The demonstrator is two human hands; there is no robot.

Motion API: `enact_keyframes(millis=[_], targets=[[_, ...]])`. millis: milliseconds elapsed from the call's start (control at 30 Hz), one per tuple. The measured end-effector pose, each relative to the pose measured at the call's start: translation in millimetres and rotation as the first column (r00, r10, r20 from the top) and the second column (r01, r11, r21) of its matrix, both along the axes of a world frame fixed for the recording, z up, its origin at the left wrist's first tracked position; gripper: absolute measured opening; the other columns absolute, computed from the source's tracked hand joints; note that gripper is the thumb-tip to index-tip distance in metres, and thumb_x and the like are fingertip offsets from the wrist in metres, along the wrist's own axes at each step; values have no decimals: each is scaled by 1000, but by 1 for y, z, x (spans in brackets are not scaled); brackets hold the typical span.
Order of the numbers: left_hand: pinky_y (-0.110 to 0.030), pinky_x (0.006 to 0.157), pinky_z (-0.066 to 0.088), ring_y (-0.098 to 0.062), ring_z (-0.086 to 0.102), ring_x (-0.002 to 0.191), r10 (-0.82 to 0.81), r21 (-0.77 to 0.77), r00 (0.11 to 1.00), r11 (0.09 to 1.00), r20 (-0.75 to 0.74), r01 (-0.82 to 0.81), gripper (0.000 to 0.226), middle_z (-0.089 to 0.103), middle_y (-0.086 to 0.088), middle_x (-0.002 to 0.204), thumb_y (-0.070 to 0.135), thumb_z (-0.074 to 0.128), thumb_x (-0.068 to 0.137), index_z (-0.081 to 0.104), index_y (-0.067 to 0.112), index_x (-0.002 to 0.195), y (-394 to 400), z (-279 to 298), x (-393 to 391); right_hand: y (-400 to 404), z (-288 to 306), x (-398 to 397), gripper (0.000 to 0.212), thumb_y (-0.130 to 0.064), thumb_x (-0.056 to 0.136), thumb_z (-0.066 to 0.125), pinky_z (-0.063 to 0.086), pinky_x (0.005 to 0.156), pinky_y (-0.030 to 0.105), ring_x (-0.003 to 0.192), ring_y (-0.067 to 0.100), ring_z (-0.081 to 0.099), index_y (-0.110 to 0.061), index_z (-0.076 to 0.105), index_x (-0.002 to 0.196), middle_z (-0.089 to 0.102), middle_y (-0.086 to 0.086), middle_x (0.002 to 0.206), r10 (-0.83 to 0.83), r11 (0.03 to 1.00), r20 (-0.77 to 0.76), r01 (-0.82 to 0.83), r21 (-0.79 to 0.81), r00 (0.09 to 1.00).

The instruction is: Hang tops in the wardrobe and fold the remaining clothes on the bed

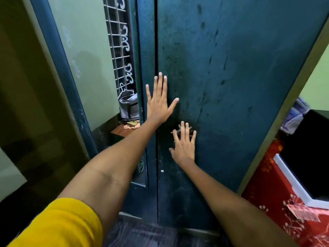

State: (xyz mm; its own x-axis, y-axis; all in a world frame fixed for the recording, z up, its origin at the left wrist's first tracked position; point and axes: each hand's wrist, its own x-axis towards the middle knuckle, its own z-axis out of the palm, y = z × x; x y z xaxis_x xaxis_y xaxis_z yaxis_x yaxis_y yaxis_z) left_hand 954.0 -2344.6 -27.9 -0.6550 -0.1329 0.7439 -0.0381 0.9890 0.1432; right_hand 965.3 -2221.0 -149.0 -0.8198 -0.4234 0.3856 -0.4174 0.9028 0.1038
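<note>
Wardrobe (231, 86), dark teal metal, filling the middle of the view, its two doors meeting at a narrow vertical seam. Left hand (158, 102) lies flat across that seam, fingers straight and spread, thumb angled out to the right, palm pressed to the door. Right hand (183, 147) is flat on the right door, below and just right of the left hand, fingers straight and slightly apart; its fingertips cover a metal handle (179, 131), of which only the ends show. Neither hand pinches or curls round anything. Yellow sleeve (58, 225) covers the left upper arm at lower left; both forearms are bare.

Mirror (85, 56) on the left door reflects a pale green wall, a window grille (118, 41) and a striped garment (129, 106) on a white hanger (124, 90). Red patterned cloth (272, 196) lies at lower right, just beside the wardrobe, with a pink comb (302, 212) resting on it. Black box (308, 152) with a white rim sits above the comb. Dark floor (142, 234) shows between the arms.
</note>
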Motion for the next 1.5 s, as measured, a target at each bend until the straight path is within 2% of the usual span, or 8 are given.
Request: enact_keyframes(millis=[133, 367, 467, 733, 933, 1133, 1333, 1500], targets=[[-40, 110, -23, -29, -1, 146, 57, -20, 998, 998, -3, -57, 89, 3, -13, 158, 63, 35, 90, -2, 7, 148, 0, 1, -22, -4, -11, -18, 80, -51, 82, 61, -11, 110, 58, 141, 34, -16, -19, 28, 147, -21, 16, 150, 10, 1000, -100, -11, -8, 995], [-52, 110, -14, -31, 14, 142, 83, 65, 990, 995, -112, -76, 84, 23, -14, 154, 60, 39, 89, 20, 5, 148, 3, -2, -56, -21, -22, -48, 57, -48, 68, 76, 22, 108, 59, 134, 39, 26, -13, 66, 112, 38, 24, 143, 2, 977, -303, -66, -202, 953], [-55, 109, -10, -29, 19, 139, 108, 43, 976, 994, -188, -102, 82, 34, -14, 149, 61, 41, 86, 30, 4, 144, -1, -6, -72, -28, -22, -61, 30, -42, 80, 64, 37, 100, 57, 126, 37, 35, -15, 64, 92, 45, 22, 135, -25, 955, -386, -93, -282, 922], [-51, 113, -6, -31, 22, 136, 110, -45, 912, 989, -396, -139, 76, 42, -17, 144, 56, 40, 86, 28, 5, 141, -12, -22, -107, -33, -30, -106, 14, -16, 92, 44, 30, 103, 48, 127, 27, 41, -14, 52, 82, 42, 13, 133, 78, 881, -700, -378, -285, 710], [-51, 113, 0, -32, 24, 135, 113, -70, 895, 985, -430, -158, 75, 43, -17, 143, 55, 42, 86, 33, 2, 140, -14, -25, -113, -23, -27, -118, 18, -10, 85, 50, 34, 105, 47, 130, 25, 43, -15, 56, 69, 54, 11, 134, 266, 884, -790, -466, -29, 553], [-50, 114, 4, -32, 25, 135, 100, -69, 892, 987, -442, -145, 74, 43, -17, 143, 54, 43, 87, 32, 3, 140, -14, -24, -111, -4, -8, -128, 21, -6, 82, 43, 33, 106, 49, 128, 28, 46, -13, 61, 77, 59, 14, 129, 608, 776, -646, -521, 356, 463], [-48, 114, 1, -33, 22, 135, 79, -68, 930, 992, -359, -110, 74, 42, -18, 144, 54, 41, 88, 27, 5, 141, -15, -21, -103, -2, -1, -119, 28, -13, 82, 39, 26, 105, 53, 130, 32, 38, -13, 67, 87, 58, 10, 129, 620, 784, -534, -435, 442, 575], [-51, 115, 3, -38, 22, 140, 48, -118, 986, 991, -160, -67, 76, 29, -18, 151, 55, 38, 93, 26, 3, 146, -16, -20, -77, -1, 19, -76, 37, -31, 80, 60, 15, 113, 55, 141, 31, 27, -23, 63, 116, 36, 5, 150, 393, 839, -307, -202, 505, 867]])
